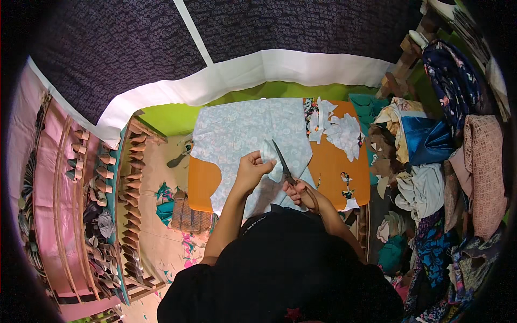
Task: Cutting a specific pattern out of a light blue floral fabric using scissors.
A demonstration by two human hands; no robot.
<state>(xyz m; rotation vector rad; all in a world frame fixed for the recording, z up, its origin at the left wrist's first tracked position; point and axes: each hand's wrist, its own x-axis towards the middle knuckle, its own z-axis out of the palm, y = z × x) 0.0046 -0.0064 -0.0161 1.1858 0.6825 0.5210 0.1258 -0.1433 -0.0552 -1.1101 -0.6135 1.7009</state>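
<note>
A pale blue patterned cloth (242, 126) lies spread over an orange table (334, 161). My left hand (252, 168) pinches a raised fold of this cloth near its front edge. My right hand (302, 194) grips the handles of a pair of dark scissors (282, 161). The blades point away from me and meet the fold just right of my left fingers. My dark clothing fills the lower middle of the view.
White and floral fabric scraps (336, 129) lie on the table's right part. Heaps of folded and loose fabrics (431, 172) pile up at the right. A wooden rack with thread cones (129, 188) stands at the left. Scraps litter the floor (177, 237).
</note>
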